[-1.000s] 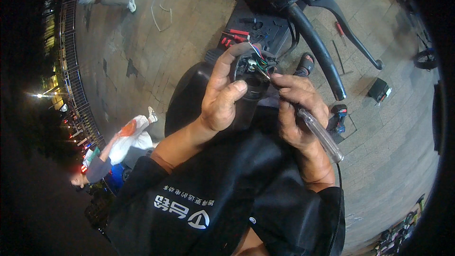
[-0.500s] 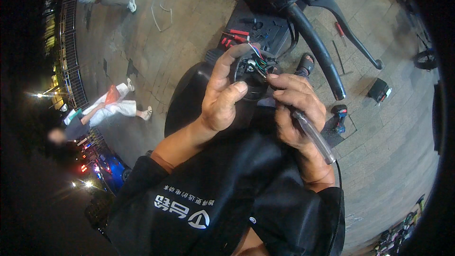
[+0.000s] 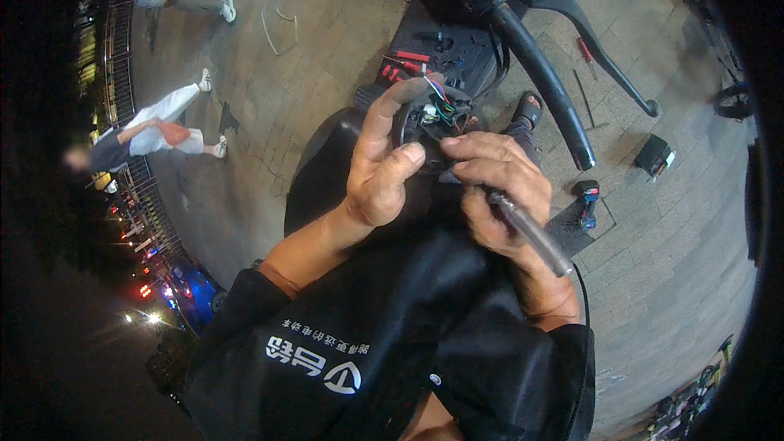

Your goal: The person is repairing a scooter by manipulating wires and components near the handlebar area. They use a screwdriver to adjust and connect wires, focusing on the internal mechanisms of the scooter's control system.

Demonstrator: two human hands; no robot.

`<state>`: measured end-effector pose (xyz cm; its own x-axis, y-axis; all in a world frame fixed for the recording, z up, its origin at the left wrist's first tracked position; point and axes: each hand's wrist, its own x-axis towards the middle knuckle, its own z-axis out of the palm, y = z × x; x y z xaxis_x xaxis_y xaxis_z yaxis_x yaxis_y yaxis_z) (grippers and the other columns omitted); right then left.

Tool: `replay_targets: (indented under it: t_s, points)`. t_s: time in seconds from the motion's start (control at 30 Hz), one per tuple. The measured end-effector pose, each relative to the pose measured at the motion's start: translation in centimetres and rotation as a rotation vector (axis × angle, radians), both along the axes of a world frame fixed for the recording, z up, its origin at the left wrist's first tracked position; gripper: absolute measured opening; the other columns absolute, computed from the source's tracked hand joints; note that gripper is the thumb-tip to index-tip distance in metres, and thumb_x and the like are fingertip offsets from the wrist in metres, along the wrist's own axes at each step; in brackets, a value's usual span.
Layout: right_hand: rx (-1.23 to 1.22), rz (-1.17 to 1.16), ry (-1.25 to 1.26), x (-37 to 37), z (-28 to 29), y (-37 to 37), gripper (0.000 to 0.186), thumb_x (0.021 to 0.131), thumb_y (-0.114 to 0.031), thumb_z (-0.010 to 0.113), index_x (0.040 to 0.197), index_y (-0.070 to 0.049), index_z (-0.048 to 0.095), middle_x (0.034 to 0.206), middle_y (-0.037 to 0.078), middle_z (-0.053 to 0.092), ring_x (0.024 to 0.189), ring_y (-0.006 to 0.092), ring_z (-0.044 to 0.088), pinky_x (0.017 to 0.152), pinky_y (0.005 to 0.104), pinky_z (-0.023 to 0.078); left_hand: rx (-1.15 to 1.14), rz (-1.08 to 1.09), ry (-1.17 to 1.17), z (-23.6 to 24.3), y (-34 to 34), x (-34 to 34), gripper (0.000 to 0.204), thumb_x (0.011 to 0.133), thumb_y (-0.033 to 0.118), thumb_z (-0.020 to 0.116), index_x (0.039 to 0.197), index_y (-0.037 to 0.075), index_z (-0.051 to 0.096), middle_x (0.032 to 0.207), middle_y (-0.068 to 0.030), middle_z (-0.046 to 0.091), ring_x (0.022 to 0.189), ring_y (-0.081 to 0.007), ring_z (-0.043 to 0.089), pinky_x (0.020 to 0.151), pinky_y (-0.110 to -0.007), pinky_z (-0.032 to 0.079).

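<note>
My left hand [image 3: 377, 171] is wrapped round a round black plastic housing [image 3: 425, 153], thumb on its near rim and forefinger along its far side. Thin coloured wires [image 3: 443, 102] and a small white connector [image 3: 428, 113] sit in the open top of the housing. In my right hand [image 3: 510, 175] is a slim tool with a translucent handle [image 3: 535, 233], which sticks out behind the palm. Its tip is hidden near my fingers, so its exact kind does not show. The right fingertips are at the housing's right edge.
A scooter's handlebar grip [image 3: 547, 86] and brake lever [image 3: 600, 49] rise just ahead on the right. Red-handled tools [image 3: 408, 59] lie on the dark footboard beyond. A cordless drill [image 3: 586, 202] and a black box [image 3: 652, 155] are on the paving. A passer-by [image 3: 167, 126] is at left.
My right hand has shifted a little left with the tool, closer in to the housing. The left hand stays in place. At left the passer-by has walked farther up the frame.
</note>
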<state>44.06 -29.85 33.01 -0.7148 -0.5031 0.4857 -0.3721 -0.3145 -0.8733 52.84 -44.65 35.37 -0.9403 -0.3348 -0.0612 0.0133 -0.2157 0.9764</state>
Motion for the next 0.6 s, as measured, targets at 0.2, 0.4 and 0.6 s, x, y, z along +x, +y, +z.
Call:
replay_targets:
  t_s: [0.2,0.4,0.6]
  points:
    - [-0.060,-0.022,-0.028,0.3,-0.2,-0.6,0.021,0.069,0.010,0.061,0.088,0.001,0.065,0.100,0.020,0.070,0.092,0.0338,0.069,0.083,0.0402,0.055,0.053,0.013,-0.001,0.6,-0.6,-0.4,0.063,0.083,0.004,0.044,0.144,0.000,0.032,0.143,-0.0172,0.043,0.126,-0.0265,0.050,0.110,-0.041,0.038]
    - [-0.042,-0.075,-0.038,0.3,0.3,-1.1,0.022,0.069,0.011,0.060,0.088,0.002,0.064,0.101,0.021,0.070,0.093,0.0341,0.069,0.084,0.0405,0.055,0.067,0.010,0.001,0.8,-0.8,-0.6,0.063,0.083,0.005,0.045,0.144,0.000,0.032,0.143,-0.0163,0.043,0.125,-0.0245,0.050,0.109,-0.039,0.038]
    - [-0.025,-0.087,-0.044,0.2,0.3,-0.9,0.020,0.070,0.011,0.060,0.088,0.002,0.064,0.100,0.021,0.070,0.093,0.0341,0.069,0.085,0.0404,0.054,0.077,0.009,-0.009,0.6,-0.6,-0.5,0.063,0.084,0.004,0.044,0.145,0.000,0.031,0.144,-0.0160,0.043,0.126,-0.0238,0.049,0.110,-0.038,0.036]
